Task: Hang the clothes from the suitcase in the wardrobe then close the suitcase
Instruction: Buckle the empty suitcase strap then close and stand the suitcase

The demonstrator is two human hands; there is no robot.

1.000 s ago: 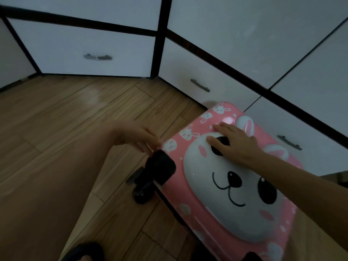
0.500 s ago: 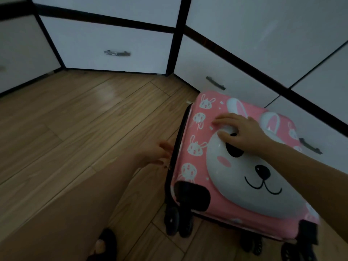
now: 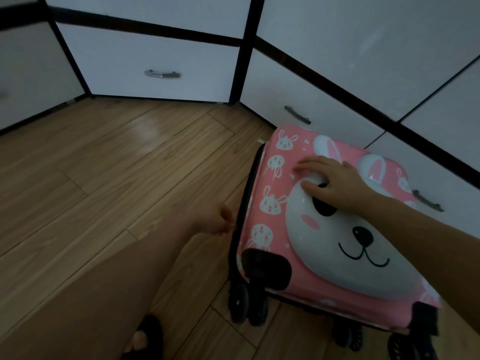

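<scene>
A pink suitcase (image 3: 271, 178) with a white bunny face lies flat on the wooden floor, lid down. My right hand (image 3: 337, 183) rests flat on the lid, fingers spread over the bunny's eye and ear. At the dark zipper seam on the suitcase's left side, my left hand (image 3: 215, 222) has its fingertips bunched, and it seems to pinch a small zipper pull. No clothes are in view. The white wardrobe fronts (image 3: 337, 48) behind are shut.
Black suitcase wheels (image 3: 246, 305) point toward me at the near end. White drawers with metal handles (image 3: 162, 74) (image 3: 297, 115) line the corner behind the suitcase. My foot in a dark slipper (image 3: 145, 339) stands at the bottom. Wooden floor (image 3: 104, 178) spreads to the left.
My view has swung round and closer to the suitcase's left side. The left hand has moved from the wheel corner a little along the side seam. The right hand stays on the lid.
</scene>
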